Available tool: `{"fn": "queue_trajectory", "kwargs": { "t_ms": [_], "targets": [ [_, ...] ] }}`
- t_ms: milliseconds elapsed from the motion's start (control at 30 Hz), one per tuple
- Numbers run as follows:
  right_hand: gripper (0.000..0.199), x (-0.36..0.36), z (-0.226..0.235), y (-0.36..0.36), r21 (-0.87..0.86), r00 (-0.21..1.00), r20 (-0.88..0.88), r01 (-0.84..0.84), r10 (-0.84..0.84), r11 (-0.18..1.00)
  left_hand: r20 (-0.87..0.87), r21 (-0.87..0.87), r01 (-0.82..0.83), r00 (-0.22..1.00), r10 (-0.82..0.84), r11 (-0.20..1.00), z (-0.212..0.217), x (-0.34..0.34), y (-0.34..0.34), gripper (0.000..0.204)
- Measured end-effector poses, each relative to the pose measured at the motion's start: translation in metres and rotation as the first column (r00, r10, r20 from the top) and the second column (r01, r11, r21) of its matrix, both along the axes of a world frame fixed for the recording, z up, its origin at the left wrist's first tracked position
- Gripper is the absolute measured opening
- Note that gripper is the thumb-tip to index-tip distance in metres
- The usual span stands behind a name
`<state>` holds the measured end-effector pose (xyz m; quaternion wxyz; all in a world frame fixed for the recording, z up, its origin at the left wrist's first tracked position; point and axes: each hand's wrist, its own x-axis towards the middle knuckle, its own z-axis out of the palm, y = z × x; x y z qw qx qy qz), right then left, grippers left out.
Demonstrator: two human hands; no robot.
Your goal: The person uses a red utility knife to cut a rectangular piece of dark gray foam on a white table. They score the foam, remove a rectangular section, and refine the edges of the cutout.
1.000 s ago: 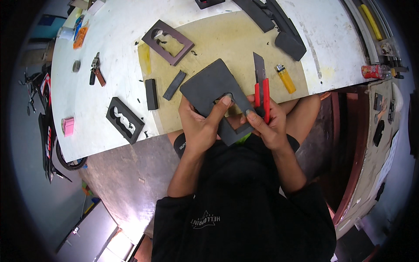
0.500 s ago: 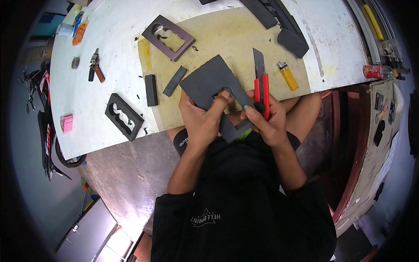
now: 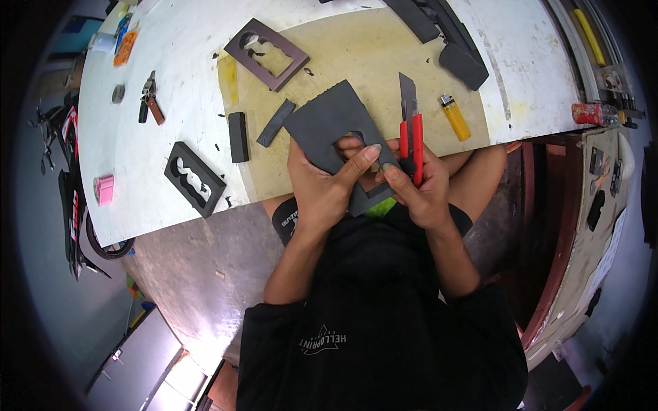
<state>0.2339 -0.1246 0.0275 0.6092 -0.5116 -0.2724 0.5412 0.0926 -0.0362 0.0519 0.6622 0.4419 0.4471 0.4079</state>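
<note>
A dark grey foam block (image 3: pixel 329 120) with a cut-out opening is held tilted over the table's near edge. My left hand (image 3: pixel 325 188) is closed on its left side, the thumb lying across the opening and other fingers showing through it. My right hand (image 3: pixel 426 195) grips a red utility knife (image 3: pixel 418 147), its long blade out and pointing away from me. The right thumb also presses on the foam block's right edge, beside the opening. Part of the right fingers is hidden behind the knife and foam.
Around lie two foam frames with shaped openings, one brownish (image 3: pixel 291 75) and one black (image 3: pixel 175 171), foam strips (image 3: pixel 238 137), a yellow lighter (image 3: pixel 454 120), keys (image 3: pixel 149 96) and large dark foam pieces (image 3: pixel 462 65). A yellowish cutting mat (image 3: pixel 329 41) covers part of the white table (image 3: pixel 185 41).
My left thumb has slid from the opening's far edge toward its right side. The foam block has shifted slightly away from me. My right hand and the knife stay nearly still.
</note>
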Motion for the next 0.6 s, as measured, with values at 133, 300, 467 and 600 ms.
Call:
{"fn": "queue_trajectory", "kwargs": {
  "t_ms": [133, 300, 467, 600],
  "targets": [
    [0.041, -0.001, -0.006, -0.003, -0.002, 1.000, -0.016, -0.004, 0.004, 1.000, 0.016, -0.012, 0.024, 1.000, -0.024, 1.000, -0.002, -0.003, 0.000, 0.045],
    [0.046, -0.003, 0.002, 0.001, 0.013, 0.993, -0.120, -0.013, 0.014, 1.000, 0.063, -0.020, 0.040, 0.997, -0.039, 0.999, 0.001, -0.004, 0.001, 0.046],
    [0.050, -0.005, 0.003, 0.001, 0.074, 0.996, -0.090, -0.016, 0.023, 0.997, 0.103, -0.077, 0.022, 0.995, -0.014, 0.997, 0.001, 0.001, -0.004, 0.050],
    [0.059, -0.009, 0.003, 0.004, 0.090, 0.999, -0.049, 0.019, -0.015, 0.996, 0.084, -0.135, 0.086, 0.994, -0.075, 0.987, -0.003, -0.002, -0.004, 0.053]
  ]
}}
